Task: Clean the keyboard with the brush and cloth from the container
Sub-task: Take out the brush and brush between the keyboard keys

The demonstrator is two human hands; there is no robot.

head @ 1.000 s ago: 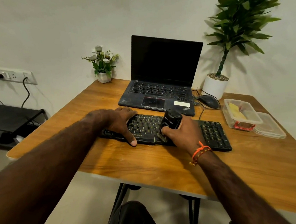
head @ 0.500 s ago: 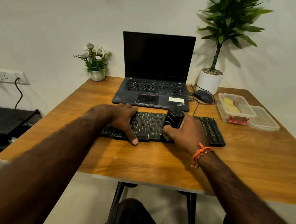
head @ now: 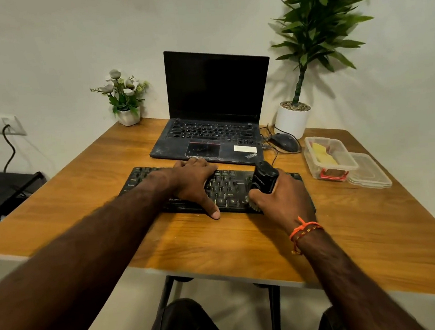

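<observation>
A black keyboard [head: 228,187] lies across the middle of the wooden table [head: 350,231], in front of the laptop. My left hand [head: 195,184] rests flat on its left half, thumb hooked over the front edge. My right hand [head: 285,201] grips a black brush [head: 265,177] by its chunky handle, with the bristles down on the keys at the keyboard's right part. My right hand covers the keyboard's right end. A clear plastic container [head: 327,158] stands to the right, holding a yellow cloth [head: 323,153].
An open black laptop [head: 214,117] sits behind the keyboard, with a mouse [head: 284,142] and cables to its right. A white potted plant [head: 293,120] and a small flower pot [head: 128,115] stand at the back. The container's lid [head: 368,171] lies beside it.
My right hand has dragged the brush rightward along the keyboard. My left hand has stayed pressed on the left half. The camera has shifted, so the scene sits differently in view.
</observation>
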